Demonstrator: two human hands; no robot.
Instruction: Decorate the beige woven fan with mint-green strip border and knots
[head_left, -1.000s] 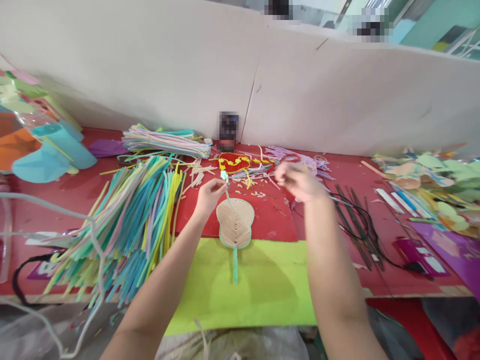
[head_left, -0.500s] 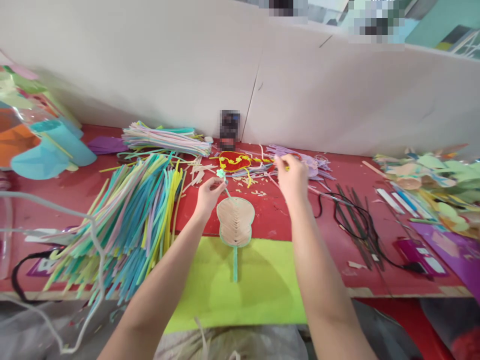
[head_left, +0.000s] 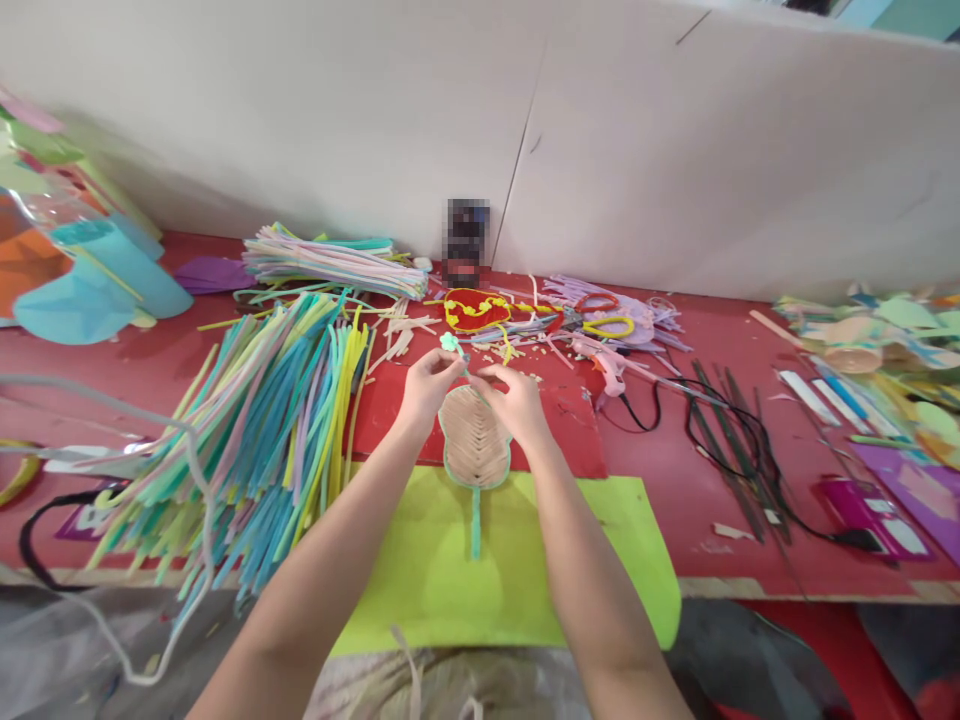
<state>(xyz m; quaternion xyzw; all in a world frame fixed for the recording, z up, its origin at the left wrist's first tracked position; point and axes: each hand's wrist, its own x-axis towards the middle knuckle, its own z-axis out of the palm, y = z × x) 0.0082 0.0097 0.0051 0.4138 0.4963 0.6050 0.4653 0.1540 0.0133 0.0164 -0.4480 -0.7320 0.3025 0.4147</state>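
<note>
My left hand (head_left: 435,385) pinches the stem of a small mint-green pipe cleaner flower (head_left: 448,342), whose head shows above the fingertips. Close against it, my right hand (head_left: 511,398) is closed at the lower part of that stem; the fingers hide the exact grip. Just below both hands lies a leaf-shaped fan (head_left: 477,440) of beige pipe cleaners in a herringbone pattern, with a green edge and a green handle (head_left: 475,525). The handle rests over a lime-green sheet (head_left: 435,570), the upper part over a red board (head_left: 574,430).
Scissors (head_left: 611,326) with red and yellow handles lie behind, near a pink glue gun (head_left: 609,368) and a red piece with yellow flowers (head_left: 472,312). A big bundle of pipe cleaners (head_left: 270,420) is at left. Black cable (head_left: 750,465) and thin dark rods lie at right.
My right hand has come from the scissors at the back right to beside my left hand, leaving the scissors lying on the table. My left hand still holds the flower.
</note>
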